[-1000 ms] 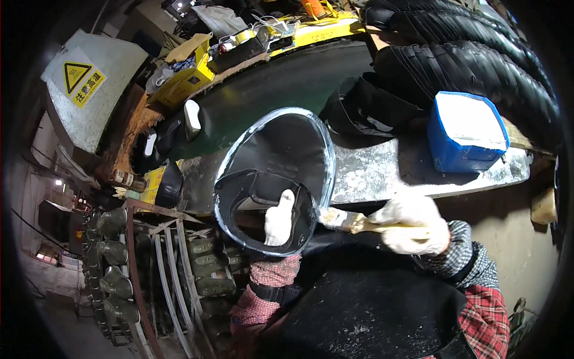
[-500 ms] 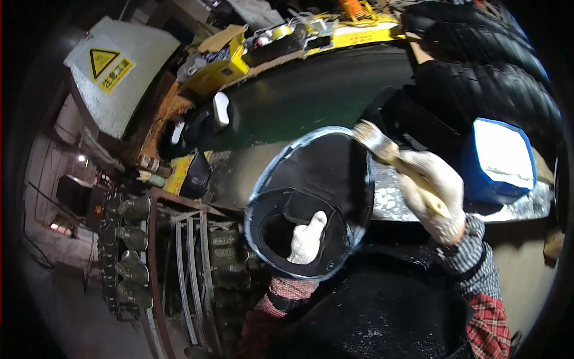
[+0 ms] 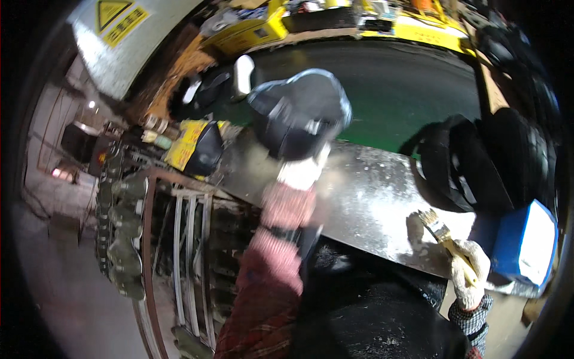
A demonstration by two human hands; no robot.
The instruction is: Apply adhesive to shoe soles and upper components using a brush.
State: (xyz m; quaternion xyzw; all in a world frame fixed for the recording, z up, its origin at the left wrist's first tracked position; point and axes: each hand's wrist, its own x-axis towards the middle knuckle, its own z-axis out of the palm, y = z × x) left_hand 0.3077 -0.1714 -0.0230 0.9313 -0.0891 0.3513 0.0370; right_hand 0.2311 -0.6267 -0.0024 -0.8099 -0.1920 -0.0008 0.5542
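My left hand (image 3: pixel 299 172), in a white knit glove, reaches forward and grips a black boot upper (image 3: pixel 299 110) with a bluish-white rim. Motion blurs the upper and the hand, and most of the fingers are hidden. The upper is over the near edge of a dark green conveyor belt (image 3: pixel 388 78). At the right, my gloved right hand (image 3: pixel 469 269) is closed round the wooden handle of a flat brush (image 3: pixel 441 232), bristles pointing up and left over a metal ledge (image 3: pixel 371 197). Beside that hand stands a blue tub (image 3: pixel 508 251) with white contents.
Black uppers (image 3: pixel 454 161) lie on the right side of the ledge. White soles (image 3: pixel 243 75) rest on the belt's far left. A yellow box (image 3: pixel 251 36) stands behind them. At the lower left is a metal rack (image 3: pixel 191 263) near several shoe lasts (image 3: pixel 127 239).
My left hand has carried the upper forward, away from me, toward the belt. My right hand, with the brush, has drawn away from the upper's rim, down and to the right. The view has shifted.
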